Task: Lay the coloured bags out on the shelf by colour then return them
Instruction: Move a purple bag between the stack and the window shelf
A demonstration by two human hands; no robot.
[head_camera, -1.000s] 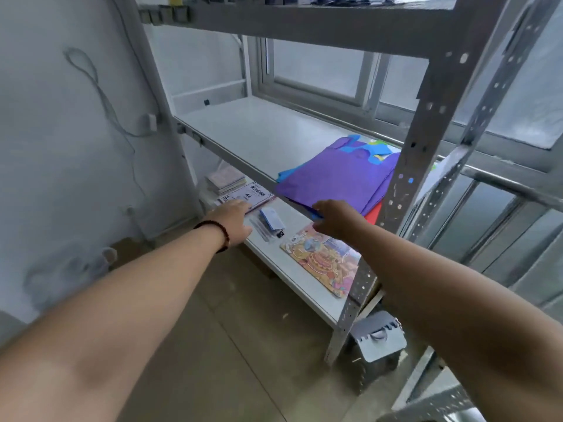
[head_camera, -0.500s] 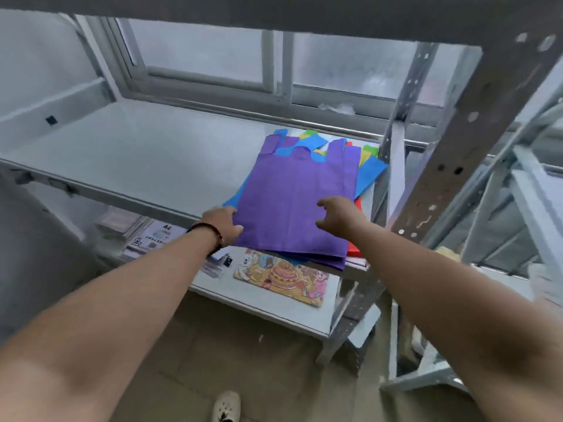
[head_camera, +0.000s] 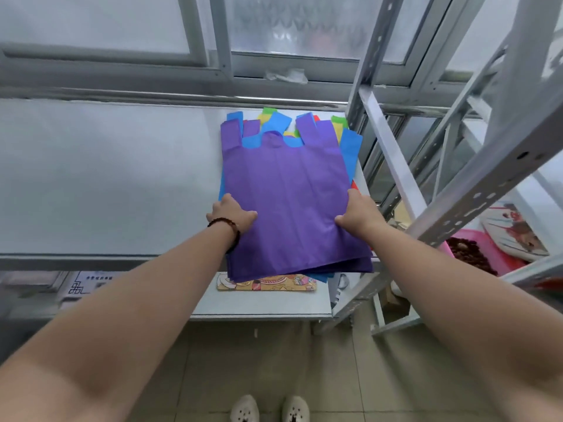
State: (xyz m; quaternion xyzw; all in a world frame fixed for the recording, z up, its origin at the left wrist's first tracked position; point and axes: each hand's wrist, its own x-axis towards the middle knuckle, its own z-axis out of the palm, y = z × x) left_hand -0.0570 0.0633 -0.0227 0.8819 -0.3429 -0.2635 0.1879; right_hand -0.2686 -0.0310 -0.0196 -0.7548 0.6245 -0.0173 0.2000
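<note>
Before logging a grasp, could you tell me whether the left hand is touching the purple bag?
Touching: the head view shows the left hand gripping the purple bag at its left edge.

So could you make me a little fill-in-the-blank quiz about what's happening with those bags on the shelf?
1. The top bag of the stack is coloured ____.
2. The left hand wears a beaded ____ at its wrist.
3. The stack's near edge hangs over the front of the ____.
4. The right hand grips the stack's ____ edge.

Missing words: purple; bracelet; shelf; right
</note>
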